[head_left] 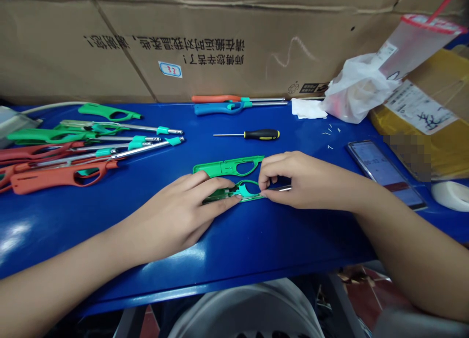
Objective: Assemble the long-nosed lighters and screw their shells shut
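I see the open green lighter [220, 196] lying on the blue table [278, 240], its insides showing. The left hand [190, 201] holds it with finger and thumb. The right hand [311, 184] has finger and thumb close together near the metal tube [284, 188]; I can't tell what they pinch. If the left hand slips or the right pushes too hard, the teal trigger [242, 190] could pop out.

hands [183, 208] on opened green lighter [242, 191] | green half-shell [216, 169] just beyond | screwdriver [262, 134] behind that | phone [384, 173] at right
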`<action>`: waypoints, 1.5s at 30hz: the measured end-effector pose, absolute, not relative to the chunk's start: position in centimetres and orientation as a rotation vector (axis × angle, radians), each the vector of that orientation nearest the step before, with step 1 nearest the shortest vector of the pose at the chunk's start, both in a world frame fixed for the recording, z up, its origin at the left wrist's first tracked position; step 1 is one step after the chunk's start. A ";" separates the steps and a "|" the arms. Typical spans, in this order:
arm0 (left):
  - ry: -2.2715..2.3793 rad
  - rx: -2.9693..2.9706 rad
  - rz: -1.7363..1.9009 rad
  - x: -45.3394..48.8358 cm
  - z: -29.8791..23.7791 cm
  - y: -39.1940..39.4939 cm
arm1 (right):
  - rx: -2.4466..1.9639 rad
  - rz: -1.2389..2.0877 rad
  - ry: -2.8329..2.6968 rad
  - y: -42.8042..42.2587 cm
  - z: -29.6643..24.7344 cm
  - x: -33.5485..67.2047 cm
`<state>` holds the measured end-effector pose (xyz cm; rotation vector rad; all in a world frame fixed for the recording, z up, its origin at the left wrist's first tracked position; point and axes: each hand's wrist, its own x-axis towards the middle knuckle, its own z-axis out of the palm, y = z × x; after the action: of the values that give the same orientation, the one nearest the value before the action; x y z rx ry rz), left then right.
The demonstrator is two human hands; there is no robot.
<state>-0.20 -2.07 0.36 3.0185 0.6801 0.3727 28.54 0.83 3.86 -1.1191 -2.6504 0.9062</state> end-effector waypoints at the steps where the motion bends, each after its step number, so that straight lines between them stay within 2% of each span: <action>1: 0.684 3.013 0.380 -0.2 0.4 -2.1 | -1.113 0.898 -2.649 0.9 3.9 28.6; 7: 0.694 2.958 0.425 -0.3 0.5 -1.9 | -1.155 0.890 -2.589 1.5 4.6 29.9; 21: 0.679 2.981 0.406 -0.3 0.5 -1.9 | -1.373 1.133 -2.581 1.6 4.2 29.6; 28: 0.766 2.862 0.545 -1.0 0.9 -1.6 | -1.251 0.989 -2.635 1.3 4.0 29.3; 36: 0.721 2.888 0.503 -1.7 2.1 -0.4 | -1.265 0.994 -2.643 1.1 3.8 29.1; 45: 1.039 2.831 0.600 -3.0 2.0 1.6 | -1.174 0.865 -2.545 0.8 3.8 29.2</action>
<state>-3.01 1.62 2.04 2.8307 1.0387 0.6002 29.15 0.83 3.78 -1.1735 -2.5455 0.8648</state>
